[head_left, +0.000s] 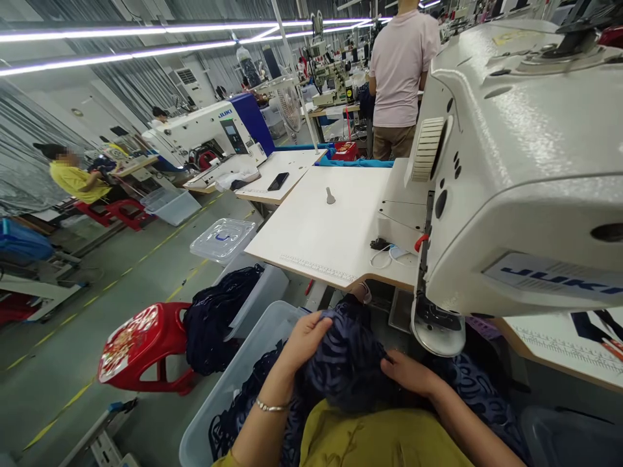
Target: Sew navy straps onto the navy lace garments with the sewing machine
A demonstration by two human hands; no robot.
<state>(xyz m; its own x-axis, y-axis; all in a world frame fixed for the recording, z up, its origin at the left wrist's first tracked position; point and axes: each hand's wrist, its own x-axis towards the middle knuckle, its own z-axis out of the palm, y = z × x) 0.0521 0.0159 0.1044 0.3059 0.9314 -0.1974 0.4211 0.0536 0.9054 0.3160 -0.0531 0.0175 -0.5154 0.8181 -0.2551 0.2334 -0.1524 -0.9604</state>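
A bunched piece of dark navy patterned fabric (348, 363) is stretched between my two hands, just above my lap. My left hand (307, 337) pinches its upper left edge, thumb on top. Lower on the right side, my right hand (406, 373) grips the same fabric, its fingers partly hidden behind the folds. More navy patterned fabric (479, 389) hangs to the right, beneath the rounded metal arm end of the white JUKI sewing machine (516, 175). Left of my lap, a translucent plastic bin (214, 399) holds further dark cloth with loose straps.
Ahead is the white machine table (311, 227) with a small grey metal piece (330, 196) on it. A red stool (141, 344) stands left, beside a heap of navy cloth (221, 318). A phone (278, 181) lies on the neighbouring table. A person in a pink shirt (403, 71) stands beyond.
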